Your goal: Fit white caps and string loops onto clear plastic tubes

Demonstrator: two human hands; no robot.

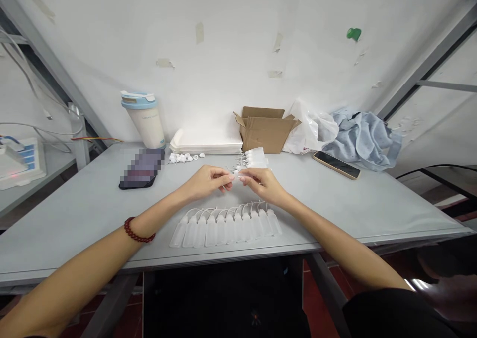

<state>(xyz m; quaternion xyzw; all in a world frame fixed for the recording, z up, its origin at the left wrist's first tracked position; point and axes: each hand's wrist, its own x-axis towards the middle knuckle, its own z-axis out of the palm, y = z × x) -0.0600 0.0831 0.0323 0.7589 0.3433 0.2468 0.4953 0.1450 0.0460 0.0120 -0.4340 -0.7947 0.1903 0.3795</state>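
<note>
My left hand [214, 180] and my right hand [263, 183] meet above the middle of the table, fingertips pinched and almost touching. Between them is a small white piece [236, 175], mostly hidden by the fingers, so its exact kind is unclear. In front of the hands, several small translucent white bottles [220, 229] lie side by side in a slanting row. Each has a thin curved white strand at its neck. Just behind my right hand lie more such bottles [256, 155] with strands. Several small white caps [183, 157] are scattered farther left.
A pale stack of trays or sheets [208, 143], an open cardboard box [266, 134], a plastic bag [311, 129] and a blue cloth [368, 136] line the wall. A cup [145, 122] stands at back left. Phones lie left [143, 168] and right [336, 165] on the grey table [376, 204].
</note>
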